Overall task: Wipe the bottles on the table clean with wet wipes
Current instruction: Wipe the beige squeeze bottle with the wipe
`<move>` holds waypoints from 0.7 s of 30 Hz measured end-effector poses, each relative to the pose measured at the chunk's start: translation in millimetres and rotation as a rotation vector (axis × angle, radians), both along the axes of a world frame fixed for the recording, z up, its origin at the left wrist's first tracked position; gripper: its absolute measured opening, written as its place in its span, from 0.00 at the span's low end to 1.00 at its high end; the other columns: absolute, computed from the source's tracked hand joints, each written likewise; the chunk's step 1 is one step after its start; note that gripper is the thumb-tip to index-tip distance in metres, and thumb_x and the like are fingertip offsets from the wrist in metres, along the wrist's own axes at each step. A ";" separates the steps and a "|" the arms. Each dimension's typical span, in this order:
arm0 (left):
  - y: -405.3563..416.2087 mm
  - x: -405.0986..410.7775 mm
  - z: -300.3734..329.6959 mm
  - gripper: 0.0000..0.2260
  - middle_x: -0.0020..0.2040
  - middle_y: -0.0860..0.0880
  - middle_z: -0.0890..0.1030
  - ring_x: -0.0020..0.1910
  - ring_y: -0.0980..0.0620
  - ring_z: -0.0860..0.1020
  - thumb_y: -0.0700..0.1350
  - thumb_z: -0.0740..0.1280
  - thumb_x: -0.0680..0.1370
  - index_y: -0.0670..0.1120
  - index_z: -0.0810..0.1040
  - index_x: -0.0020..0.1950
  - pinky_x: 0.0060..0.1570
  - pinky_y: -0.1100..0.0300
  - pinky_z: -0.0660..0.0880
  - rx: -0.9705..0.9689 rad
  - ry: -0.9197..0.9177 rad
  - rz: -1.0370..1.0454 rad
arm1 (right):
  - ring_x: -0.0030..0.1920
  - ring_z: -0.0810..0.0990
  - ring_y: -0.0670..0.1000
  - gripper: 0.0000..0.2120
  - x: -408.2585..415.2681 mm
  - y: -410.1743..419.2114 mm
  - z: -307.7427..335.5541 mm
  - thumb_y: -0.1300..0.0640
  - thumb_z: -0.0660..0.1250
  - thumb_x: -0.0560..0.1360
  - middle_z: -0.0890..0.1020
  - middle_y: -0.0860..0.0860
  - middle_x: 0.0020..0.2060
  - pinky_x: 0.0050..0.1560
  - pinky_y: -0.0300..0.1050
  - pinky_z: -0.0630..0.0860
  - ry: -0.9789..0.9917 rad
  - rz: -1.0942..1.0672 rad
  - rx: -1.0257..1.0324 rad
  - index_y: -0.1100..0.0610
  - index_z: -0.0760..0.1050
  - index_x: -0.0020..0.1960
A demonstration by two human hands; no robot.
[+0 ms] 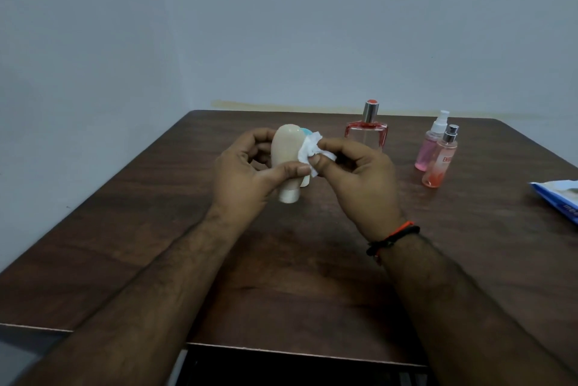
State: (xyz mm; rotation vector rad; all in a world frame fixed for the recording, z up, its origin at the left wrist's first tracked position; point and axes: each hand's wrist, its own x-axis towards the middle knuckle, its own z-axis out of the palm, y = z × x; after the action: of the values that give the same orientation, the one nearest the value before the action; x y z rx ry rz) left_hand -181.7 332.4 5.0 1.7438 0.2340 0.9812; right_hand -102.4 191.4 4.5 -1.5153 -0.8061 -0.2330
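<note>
- I see the left hand (247, 166) wrapped round the cream bottle (286, 156), fingers behind and thumb across the front. It's held cap-down, off the table (156, 213), prob. so the whole body is reachable w/ the wipe.
- Right hand (359, 173) pinches a bunched wet wipe (308, 151) between thumb and fingertips, clamped on it, pressing it against the bottle's right side near the blue label patch. Bunching gives a firm pad to rub with, I'd say.
- The cream bottle sits mid-table in the air, between both hands. It's the one being cleaned now.
- Behind and right of the cream bottle: red perfume bottle (367, 129) standing upright on the table, apart from the hands.
- Further right of that: two small pink spray bottles (436, 151), upright, just beside each other, maybe touching. Can't tell if wiped yet.
- Far right of the cream bottle, at frame edge: blue wipes pack (560, 198), lying flat, within right-hand reach for a fresh sheet.
- Judgement: mid-task, one bottle in work and three others prob. waiting.
</note>
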 end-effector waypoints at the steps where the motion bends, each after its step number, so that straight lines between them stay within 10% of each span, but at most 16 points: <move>1: 0.9 0.5 0.0 0.23 0.45 0.47 0.86 0.40 0.51 0.81 0.43 0.83 0.61 0.48 0.80 0.52 0.36 0.55 0.81 -0.077 -0.022 -0.040 | 0.49 0.82 0.38 0.11 -0.5 0.4 -0.3 0.63 0.73 0.74 0.84 0.45 0.47 0.50 0.30 0.77 -0.004 0.012 -0.010 0.58 0.82 0.55; 10: 8.9 0.4 8.3 0.25 0.49 0.46 0.84 0.43 0.50 0.86 0.42 0.74 0.69 0.39 0.73 0.64 0.33 0.55 0.81 -0.599 -0.136 -0.121 | 0.42 0.78 0.35 0.09 3.3 4.5 -9.1 0.61 0.75 0.72 0.82 0.43 0.43 0.43 0.26 0.74 -0.202 -0.045 -0.238 0.55 0.84 0.52; 21: 4.1 0.3 9.2 0.24 0.52 0.45 0.80 0.43 0.48 0.86 0.37 0.78 0.69 0.42 0.71 0.59 0.34 0.53 0.82 -0.589 -0.116 -0.070 | 0.44 0.77 0.53 0.11 2.2 11.1 -17.5 0.67 0.70 0.72 0.80 0.53 0.43 0.42 0.47 0.76 -0.577 -0.220 -0.203 0.59 0.84 0.52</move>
State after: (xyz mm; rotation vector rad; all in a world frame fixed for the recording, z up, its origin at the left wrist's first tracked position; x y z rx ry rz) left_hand -181.4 336.5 14.3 1.1476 0.3453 0.8499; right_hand -100.2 202.5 -13.0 -1.7553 -1.1391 -0.7976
